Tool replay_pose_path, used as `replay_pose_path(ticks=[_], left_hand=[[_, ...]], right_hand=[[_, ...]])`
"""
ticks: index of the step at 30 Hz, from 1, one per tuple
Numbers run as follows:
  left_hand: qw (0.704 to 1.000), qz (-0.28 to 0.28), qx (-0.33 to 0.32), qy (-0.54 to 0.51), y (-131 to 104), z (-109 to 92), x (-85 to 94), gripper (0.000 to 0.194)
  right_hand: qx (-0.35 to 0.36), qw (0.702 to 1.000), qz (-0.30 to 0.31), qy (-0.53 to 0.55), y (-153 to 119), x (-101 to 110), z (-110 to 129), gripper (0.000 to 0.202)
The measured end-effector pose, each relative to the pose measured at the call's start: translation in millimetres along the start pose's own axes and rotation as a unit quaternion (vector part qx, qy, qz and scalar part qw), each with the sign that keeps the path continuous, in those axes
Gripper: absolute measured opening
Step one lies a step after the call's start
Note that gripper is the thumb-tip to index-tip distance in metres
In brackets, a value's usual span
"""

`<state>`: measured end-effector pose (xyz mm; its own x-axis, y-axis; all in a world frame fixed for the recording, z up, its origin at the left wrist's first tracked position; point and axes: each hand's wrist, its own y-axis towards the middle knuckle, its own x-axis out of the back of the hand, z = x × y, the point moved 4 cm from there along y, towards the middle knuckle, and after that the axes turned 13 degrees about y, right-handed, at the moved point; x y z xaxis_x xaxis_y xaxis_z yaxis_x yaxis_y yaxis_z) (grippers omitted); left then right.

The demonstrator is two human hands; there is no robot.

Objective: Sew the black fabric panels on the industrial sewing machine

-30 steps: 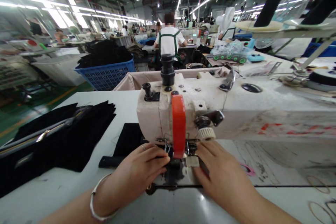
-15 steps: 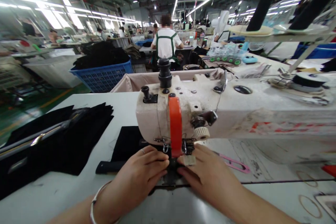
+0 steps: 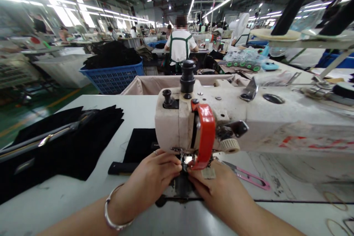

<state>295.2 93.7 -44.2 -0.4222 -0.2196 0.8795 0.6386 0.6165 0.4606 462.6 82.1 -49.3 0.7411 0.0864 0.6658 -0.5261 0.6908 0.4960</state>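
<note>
A white sewing machine (image 3: 171, 118) with an orange guard (image 3: 206, 132) stands over the work. Black fabric (image 3: 139, 143) with a small label lies left of and beneath its head, with a dark folded strip (image 3: 120, 168) at its near edge. My left hand (image 3: 155, 175), with a ring and a bangle, has its fingers pressed together on the dark material left of the needle area. Just right of it, my right hand (image 3: 218, 182) pinches the dark material, a light patch on one finger. The fingertips nearly meet below the guard.
Black cut pieces (image 3: 74, 143) lie at the left under a metal bar. Pink snips (image 3: 253, 179) rest right of my right hand. Beyond the table stand a cloth-lined bin (image 3: 149, 85) and a blue basket (image 3: 113, 77) of black fabric. A person (image 3: 179, 46) sits ahead, back turned.
The view has shifted, so the machine appears farther right. The orange guard now looks turned outward to the right, and a bright spot shows by the needle. Both hands remain at the dark material.
</note>
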Motion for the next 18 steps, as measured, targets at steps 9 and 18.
replay_pose_path(ticks=[9, 18], left_hand=[[0.999, 0.009, 0.042, -0.001, 7.2, 11.0, -5.2, 0.018], [0.999, -0.025, 0.045, -0.004, 8.7, 9.4, -1.0, 0.018]], right_hand=[[-0.013, 0.999, 0.005, -0.036, 4.5, -4.6, -8.1, 0.018], [-0.011, 0.999, -0.005, -0.031, 5.4, -3.2, -6.8, 0.018]])
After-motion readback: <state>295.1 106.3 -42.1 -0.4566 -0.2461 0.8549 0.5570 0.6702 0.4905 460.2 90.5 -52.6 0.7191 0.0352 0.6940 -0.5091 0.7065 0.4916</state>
